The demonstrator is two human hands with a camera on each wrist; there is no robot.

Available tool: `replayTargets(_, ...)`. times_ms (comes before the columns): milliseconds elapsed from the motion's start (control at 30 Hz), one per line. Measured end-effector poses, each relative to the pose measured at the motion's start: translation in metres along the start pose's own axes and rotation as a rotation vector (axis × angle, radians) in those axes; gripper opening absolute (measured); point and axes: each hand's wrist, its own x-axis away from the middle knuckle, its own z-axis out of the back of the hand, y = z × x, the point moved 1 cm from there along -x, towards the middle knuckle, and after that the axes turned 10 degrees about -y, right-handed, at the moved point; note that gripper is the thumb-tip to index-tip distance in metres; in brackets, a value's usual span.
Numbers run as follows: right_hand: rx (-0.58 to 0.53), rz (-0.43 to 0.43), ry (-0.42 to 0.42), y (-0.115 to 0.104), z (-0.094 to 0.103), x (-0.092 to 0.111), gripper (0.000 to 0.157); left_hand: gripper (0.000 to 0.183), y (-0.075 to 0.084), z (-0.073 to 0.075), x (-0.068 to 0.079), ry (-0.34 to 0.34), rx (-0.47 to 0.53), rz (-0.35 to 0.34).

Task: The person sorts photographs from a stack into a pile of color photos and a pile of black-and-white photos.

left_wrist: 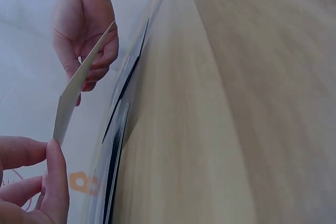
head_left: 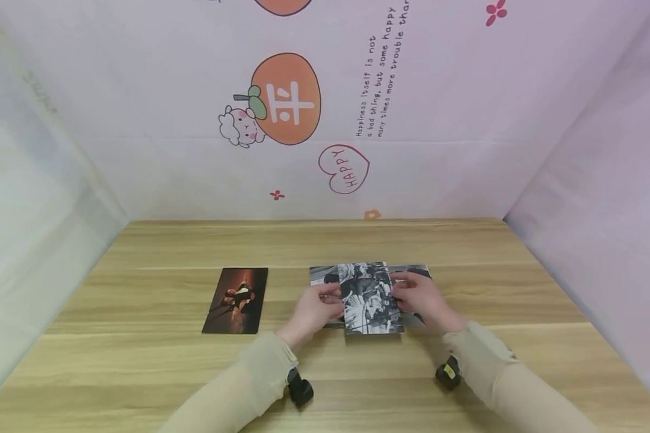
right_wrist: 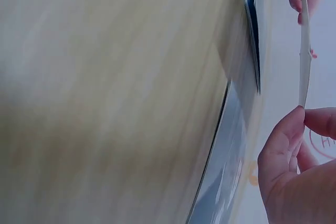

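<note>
A black-and-white photo card (head_left: 369, 300) hovers above the table, slightly bent, its pale edge showing in the left wrist view. My left hand (head_left: 319, 310) pinches its left edge between thumb and fingers. On the opposite edge, my right hand (head_left: 422, 299) pinches it; the right wrist view shows this thumb-and-finger grip (right_wrist: 294, 156) closely. Beneath the raised card lie other black-and-white photo cards, one part (head_left: 322, 273) sticking out at left and another (head_left: 418, 270) at right. The raised card and my hands hide most of them.
A dark reddish photo card (head_left: 235, 300) lies apart on the wooden table (head_left: 141, 361) to the left. A white printed cloth (head_left: 439, 168) stands behind the table, with pale cloth walls on both sides.
</note>
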Motion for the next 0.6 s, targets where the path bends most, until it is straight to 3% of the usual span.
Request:
replayTargets(267, 0.022, 0.035, -0.019, 0.009, 0.024, 0.000, 0.050, 0.049, 0.001, -0.020, -0.016, 0.000, 0.065, -0.013)
replayTargets(600, 0.041, -0.006, -0.023, 0.017, 0.049, 0.002, 0.053, 0.048, 0.005, -0.044, -0.036, 0.015, 0.111, 0.008)
